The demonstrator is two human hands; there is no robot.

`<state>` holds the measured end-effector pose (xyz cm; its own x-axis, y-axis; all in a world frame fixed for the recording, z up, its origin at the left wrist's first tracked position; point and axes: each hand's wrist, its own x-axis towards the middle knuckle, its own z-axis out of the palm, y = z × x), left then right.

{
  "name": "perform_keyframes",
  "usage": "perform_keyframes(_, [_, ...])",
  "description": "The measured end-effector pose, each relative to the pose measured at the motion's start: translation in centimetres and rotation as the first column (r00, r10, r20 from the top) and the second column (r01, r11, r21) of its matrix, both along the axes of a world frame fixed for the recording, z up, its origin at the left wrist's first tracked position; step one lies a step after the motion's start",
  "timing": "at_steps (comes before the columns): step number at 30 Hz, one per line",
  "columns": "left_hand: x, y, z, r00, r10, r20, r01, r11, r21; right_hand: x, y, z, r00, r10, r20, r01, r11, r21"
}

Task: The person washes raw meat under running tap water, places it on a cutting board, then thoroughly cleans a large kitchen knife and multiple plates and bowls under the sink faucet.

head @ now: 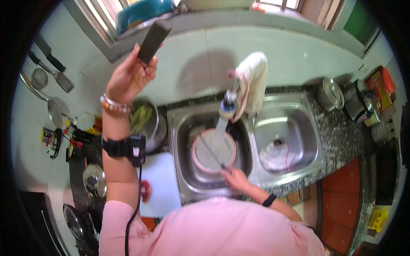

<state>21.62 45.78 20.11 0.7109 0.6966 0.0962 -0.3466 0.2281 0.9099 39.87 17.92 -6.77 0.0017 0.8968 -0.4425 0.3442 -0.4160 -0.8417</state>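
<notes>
My left hand (137, 72) is raised near the window ledge and grips a dark rectangular block (154, 41), which looks like a sharpening stone. Low over the left sink basin, my right hand (236, 180) holds a knife (213, 151) by its dark handle, the thin blade slanting up and left. Beneath the blade, a round whitish vessel with a red rim (200, 163) sits in the left basin (189, 182). Water runs from the faucet (228, 104) onto it. A white cloth (256, 76) hangs over the faucet's neck.
Left of the sink, a piece of raw meat (145, 191) lies on a white cutting board (163, 185). Behind it, a metal pot (153, 120) holds green vegetables. A whitish item lies in the right basin (282, 121). A lidded pot (331, 94) stands on the right counter; utensils hang at left.
</notes>
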Motion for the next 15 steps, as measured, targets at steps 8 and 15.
perform_keyframes(8, [-2.5,-12.0,-17.6,0.936,-0.098,0.338,0.278,0.795,-0.540,2.5,-1.0,2.0,0.814,-0.232,-0.533,0.128,0.966,-0.225])
perform_keyframes(15, [-0.7,-17.0,-21.6,0.898,-0.061,0.436,0.407,0.492,-0.769,2.5,-2.2,2.4,0.856,-0.276,-0.437,0.204,0.957,-0.206])
